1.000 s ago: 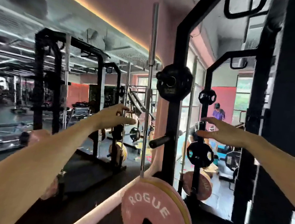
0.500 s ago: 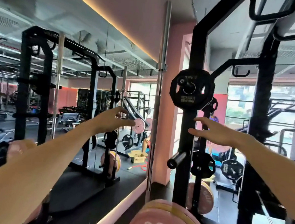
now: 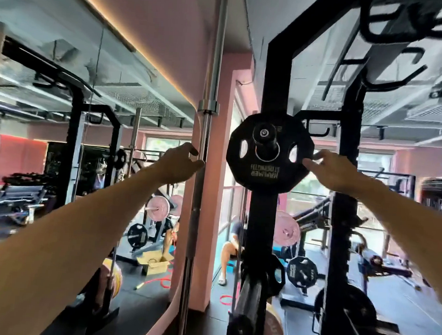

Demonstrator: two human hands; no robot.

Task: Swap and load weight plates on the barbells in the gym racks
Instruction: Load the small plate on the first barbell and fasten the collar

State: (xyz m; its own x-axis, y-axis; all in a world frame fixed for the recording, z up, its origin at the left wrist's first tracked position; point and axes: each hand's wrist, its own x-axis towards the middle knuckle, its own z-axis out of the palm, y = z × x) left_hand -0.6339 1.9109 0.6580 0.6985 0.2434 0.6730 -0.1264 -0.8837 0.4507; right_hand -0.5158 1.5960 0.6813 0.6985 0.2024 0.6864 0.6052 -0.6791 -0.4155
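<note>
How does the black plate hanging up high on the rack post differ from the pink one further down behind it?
The black many-sided weight plate has straight edges, two grip slots and white lettering; the pink round weight plate is smooth-rimmed and shows no slots. The black one hangs at hand height near the right hand; the pink one sits lower and farther off. Both ride on a centre hole.

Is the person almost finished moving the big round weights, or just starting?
Just starting, it seems. Done: nothing that shows here. In hand: both hands reach up toward the black plate on the rack's storage peg; the right hand has fingertips at its right edge, while the left hand is open beside the upright silver barbell, holding nothing. Left: lifting that plate off and loading it onto a bar.
</note>
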